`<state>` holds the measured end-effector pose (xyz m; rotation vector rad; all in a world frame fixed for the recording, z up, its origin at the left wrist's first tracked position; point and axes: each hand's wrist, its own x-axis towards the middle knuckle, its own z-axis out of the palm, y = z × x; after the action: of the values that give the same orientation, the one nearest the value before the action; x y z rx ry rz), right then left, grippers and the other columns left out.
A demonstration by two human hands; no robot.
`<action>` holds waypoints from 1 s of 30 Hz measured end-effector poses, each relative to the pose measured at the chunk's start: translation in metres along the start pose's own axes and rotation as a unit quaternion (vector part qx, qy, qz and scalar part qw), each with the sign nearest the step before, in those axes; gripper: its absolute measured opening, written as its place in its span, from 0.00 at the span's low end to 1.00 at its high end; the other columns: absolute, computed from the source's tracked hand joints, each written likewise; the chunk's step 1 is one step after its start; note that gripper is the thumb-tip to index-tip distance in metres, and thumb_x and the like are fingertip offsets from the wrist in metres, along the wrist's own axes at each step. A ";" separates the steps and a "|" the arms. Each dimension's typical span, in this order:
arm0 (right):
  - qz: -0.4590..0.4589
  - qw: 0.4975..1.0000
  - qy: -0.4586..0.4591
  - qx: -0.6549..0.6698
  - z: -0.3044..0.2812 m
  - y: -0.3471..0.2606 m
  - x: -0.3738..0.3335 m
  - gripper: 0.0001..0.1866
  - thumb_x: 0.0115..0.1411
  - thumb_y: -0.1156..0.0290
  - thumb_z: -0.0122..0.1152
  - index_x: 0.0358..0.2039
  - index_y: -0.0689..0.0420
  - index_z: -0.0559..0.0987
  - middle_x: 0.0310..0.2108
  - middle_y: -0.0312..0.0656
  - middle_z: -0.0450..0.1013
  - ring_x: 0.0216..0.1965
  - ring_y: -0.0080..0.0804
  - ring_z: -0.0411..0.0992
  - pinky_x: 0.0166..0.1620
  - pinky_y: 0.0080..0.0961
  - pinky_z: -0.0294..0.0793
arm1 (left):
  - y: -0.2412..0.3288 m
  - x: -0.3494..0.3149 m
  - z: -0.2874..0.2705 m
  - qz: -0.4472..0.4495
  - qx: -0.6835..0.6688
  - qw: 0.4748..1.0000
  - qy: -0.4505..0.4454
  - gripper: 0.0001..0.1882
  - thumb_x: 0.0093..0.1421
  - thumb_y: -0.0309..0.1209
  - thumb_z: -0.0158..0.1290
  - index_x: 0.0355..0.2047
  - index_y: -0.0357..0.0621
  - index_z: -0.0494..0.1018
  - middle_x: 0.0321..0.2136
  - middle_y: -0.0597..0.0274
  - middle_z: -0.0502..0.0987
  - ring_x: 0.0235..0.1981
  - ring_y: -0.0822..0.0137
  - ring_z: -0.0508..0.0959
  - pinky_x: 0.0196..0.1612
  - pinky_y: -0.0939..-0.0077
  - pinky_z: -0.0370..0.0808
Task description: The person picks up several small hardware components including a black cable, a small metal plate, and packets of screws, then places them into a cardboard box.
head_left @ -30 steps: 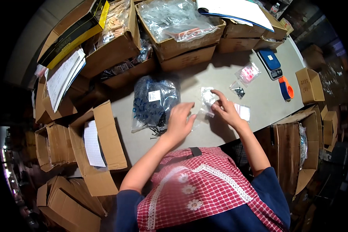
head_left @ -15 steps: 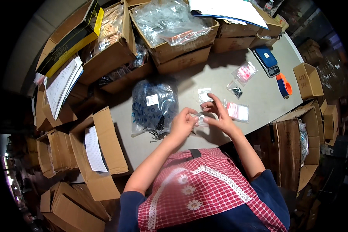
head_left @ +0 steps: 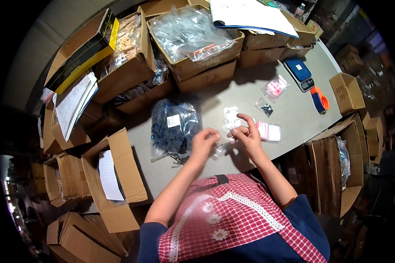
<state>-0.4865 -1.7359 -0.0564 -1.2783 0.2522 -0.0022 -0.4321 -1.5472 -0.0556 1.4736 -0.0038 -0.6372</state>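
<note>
Well, the grey counter (head_left: 303, 116) carried a big clear bag (head_left: 186, 118) of dark pieces (head_left: 164, 139), its white label (head_left: 173, 120) too small to read. The left hand (head_left: 205, 144) had curled fingers, the right hand (head_left: 249, 140) a straightened forefinger; whether either gripped anything, I couldn't tell. A small clear bag (head_left: 218, 151) showed between them, nearer the left.

We've got a red-and-white checked apron (head_left: 254, 208) at 6 o'clock, black tab (head_left: 222, 179) on its 12 o'clock edge. White lace trim (head_left: 256, 210) runs off toward 4 and 7; three white daisies (head_left: 213, 218) sit between. Navy short sleeves: left sleeve (head_left: 151, 241) at 7 o'clock, right sleeve (head_left: 309, 219) at 4.
</note>
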 end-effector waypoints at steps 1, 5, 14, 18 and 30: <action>-0.005 1.000 -0.011 -0.006 0.003 -0.002 -0.005 0.31 0.66 0.77 0.58 0.66 0.60 0.58 0.34 0.45 0.79 0.32 0.26 0.77 0.37 0.21 0.76 | 0.001 0.001 0.000 -0.007 -0.057 0.998 0.001 0.10 0.65 0.31 0.57 0.44 0.41 0.75 0.26 0.68 0.76 0.29 0.79 0.74 0.23 0.84 0.68; 0.031 0.996 -0.063 -0.063 0.014 -0.006 -0.022 0.32 0.64 0.78 0.60 0.66 0.57 0.58 0.35 0.45 0.81 0.28 0.24 0.77 0.35 0.19 0.77 | 0.021 -0.001 0.007 0.003 -0.132 0.991 -0.002 0.08 0.67 0.29 0.53 0.45 0.41 0.74 0.31 0.63 0.80 0.30 0.75 0.77 0.28 0.85 0.74; -0.231 0.861 -0.105 -0.441 0.000 -0.058 0.000 0.08 0.58 0.71 0.63 0.38 0.56 0.77 0.59 0.48 0.68 0.64 0.49 0.59 0.66 0.42 0.58 | 0.022 0.007 -0.015 0.113 0.220 0.967 -0.067 0.14 0.58 0.18 0.54 0.46 0.35 0.77 0.38 0.58 0.83 0.35 0.72 0.81 0.37 0.80 0.77; -0.264 0.813 -0.153 -0.496 0.009 -0.051 0.003 0.07 0.56 0.70 0.62 0.34 0.57 0.78 0.65 0.49 0.61 0.70 0.59 0.47 0.69 0.53 0.50 | 0.038 0.005 -0.007 0.050 0.163 0.977 -0.128 0.21 0.57 0.14 0.49 0.52 0.36 0.74 0.40 0.56 0.82 0.39 0.71 0.81 0.39 0.78 0.76; -0.307 0.749 -0.174 -0.561 0.019 -0.050 -0.002 0.08 0.54 0.68 0.62 0.28 0.58 0.76 0.66 0.50 0.59 0.71 0.61 0.43 0.70 0.62 0.38 | 0.046 0.000 -0.008 -0.022 0.150 0.978 -0.143 0.29 0.58 0.18 0.52 0.62 0.35 0.64 0.31 0.57 0.82 0.29 0.73 0.78 0.34 0.78 0.74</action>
<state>-0.4780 -1.7324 -0.0036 -2.4854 -0.6227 -0.2026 -0.4107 -1.5418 -0.0145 1.6608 -0.3028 -0.9112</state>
